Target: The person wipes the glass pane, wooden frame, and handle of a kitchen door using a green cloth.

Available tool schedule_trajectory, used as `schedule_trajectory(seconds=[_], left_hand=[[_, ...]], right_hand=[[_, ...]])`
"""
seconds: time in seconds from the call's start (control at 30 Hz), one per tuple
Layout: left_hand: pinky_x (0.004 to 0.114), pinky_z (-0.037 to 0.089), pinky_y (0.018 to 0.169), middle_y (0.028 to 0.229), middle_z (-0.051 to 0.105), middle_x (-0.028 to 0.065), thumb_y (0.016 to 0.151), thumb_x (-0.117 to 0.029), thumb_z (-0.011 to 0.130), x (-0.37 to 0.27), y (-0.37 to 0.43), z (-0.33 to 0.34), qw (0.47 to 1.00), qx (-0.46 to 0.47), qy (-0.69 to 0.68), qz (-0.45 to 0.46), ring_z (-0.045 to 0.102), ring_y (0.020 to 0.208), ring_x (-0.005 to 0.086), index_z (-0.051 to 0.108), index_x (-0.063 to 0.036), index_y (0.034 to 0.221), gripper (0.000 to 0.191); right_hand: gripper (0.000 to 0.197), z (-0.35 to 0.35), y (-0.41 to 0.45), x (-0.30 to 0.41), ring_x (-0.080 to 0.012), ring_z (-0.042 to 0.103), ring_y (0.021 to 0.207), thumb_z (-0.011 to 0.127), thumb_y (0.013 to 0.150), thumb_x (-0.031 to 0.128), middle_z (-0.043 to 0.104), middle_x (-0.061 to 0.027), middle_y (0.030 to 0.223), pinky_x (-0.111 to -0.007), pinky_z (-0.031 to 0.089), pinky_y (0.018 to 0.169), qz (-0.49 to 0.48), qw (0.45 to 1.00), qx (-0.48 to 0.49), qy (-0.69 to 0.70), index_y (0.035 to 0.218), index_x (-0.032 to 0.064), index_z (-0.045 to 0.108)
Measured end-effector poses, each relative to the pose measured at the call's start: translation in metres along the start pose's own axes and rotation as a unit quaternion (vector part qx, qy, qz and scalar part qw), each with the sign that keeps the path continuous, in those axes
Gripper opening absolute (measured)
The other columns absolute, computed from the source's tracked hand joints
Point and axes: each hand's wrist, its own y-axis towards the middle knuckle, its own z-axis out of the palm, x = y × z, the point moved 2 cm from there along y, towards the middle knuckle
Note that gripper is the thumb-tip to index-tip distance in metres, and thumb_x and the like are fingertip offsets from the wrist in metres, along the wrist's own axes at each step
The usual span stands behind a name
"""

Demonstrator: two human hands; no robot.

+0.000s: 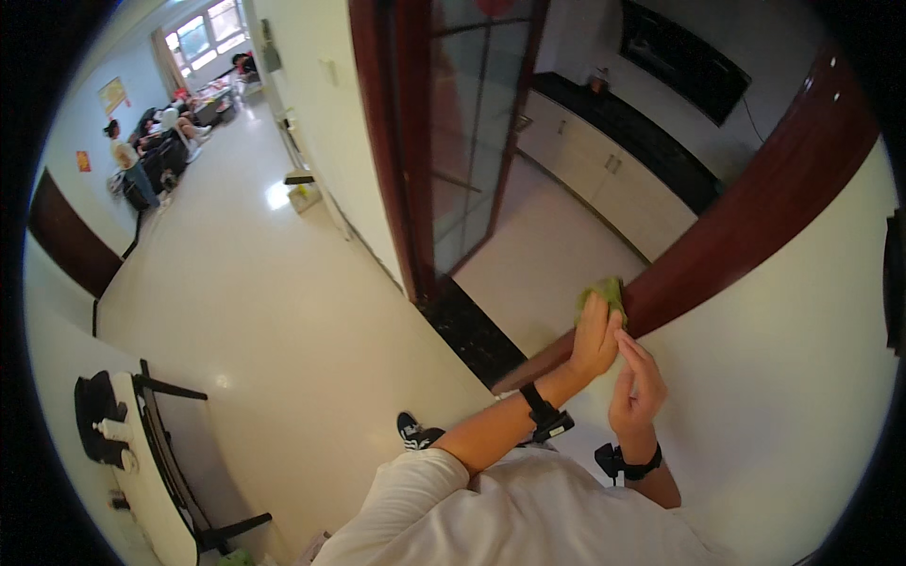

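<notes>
My left hand (597, 343) presses a green cloth (603, 291) against the dark red wooden door frame (697, 265). The cloth is bunched at the frame's inner edge, partly hidden under my fingers. Close beside it, my right hand (638, 389) is half curled with nothing seen in it. Its fingertips come near the left hand's fingers; whether they touch is unclear. Each wrist wears a black strap with a small device, the left one (551, 421) and the right one (630, 463).
Through the doorway stand a glass-paned door (471, 141), a low white cabinet (601, 166) with a black top, and a wall-mounted screen (683, 60). A black stone threshold (471, 332) crosses the floor. At left are a white table (159, 460) and, farther off, a standing person (131, 159).
</notes>
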Motion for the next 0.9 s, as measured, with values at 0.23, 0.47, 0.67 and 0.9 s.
schedule_trajectory(seconds=[0.23, 0.47, 0.67, 0.9], left_hand=[[0.050, 0.036, 0.093, 0.116, 0.050, 0.0278, 0.102, -0.028, 0.029, 0.033, -0.021, 0.022, 0.989, -0.078, 0.105, 0.074, 0.046, 0.104, 0.0472, 0.044, 0.0082, 0.128, 0.047], [0.051, 0.030, 0.104, 0.125, 0.049, 0.0306, 0.099, -0.042, 0.022, 0.154, -0.123, -0.006, 0.993, -0.057, 0.098, -0.041, 0.042, 0.118, 0.0485, 0.047, 0.0069, 0.127, 0.061], [0.049, 0.033, 0.100, 0.123, 0.049, 0.0263, 0.099, -0.043, 0.024, 0.138, -0.119, -0.004, 0.983, -0.100, 0.095, -0.123, 0.045, 0.113, 0.0444, 0.046, 0.0032, 0.129, 0.059], [0.055, 0.032, 0.100, 0.123, 0.046, 0.0338, 0.085, -0.011, 0.048, 0.017, -0.034, 0.023, 0.997, 0.011, 0.078, 0.010, 0.042, 0.111, 0.0507, 0.046, 0.0103, 0.123, 0.043]], right_hand=[[0.029, -0.070, -0.002, -0.003, -0.0397, 0.057, 0.115, 0.040, 0.090, -0.004, 0.060, -0.0249, 0.121, -0.044, 0.046, 0.097, -0.077, 0.987, -0.133, -0.056, 0.115, -0.0068, 0.055], [0.030, -0.063, 0.055, 0.012, -0.0406, 0.045, 0.129, 0.044, 0.092, 0.002, 0.053, -0.0232, 0.132, -0.055, 0.028, 0.110, -0.157, 0.970, -0.065, -0.172, 0.120, -0.0033, 0.053], [0.042, -0.051, 0.080, 0.014, -0.0415, 0.026, 0.141, 0.047, 0.095, 0.015, 0.040, -0.0213, 0.146, -0.059, 0.008, 0.114, -0.166, 0.932, -0.053, -0.317, 0.135, 0.0030, 0.045], [0.043, -0.053, 0.077, 0.010, -0.0404, 0.025, 0.142, 0.048, 0.094, 0.013, 0.040, -0.0205, 0.146, -0.059, 0.008, 0.114, -0.162, 0.934, -0.059, -0.314, 0.135, 0.0036, 0.044]])
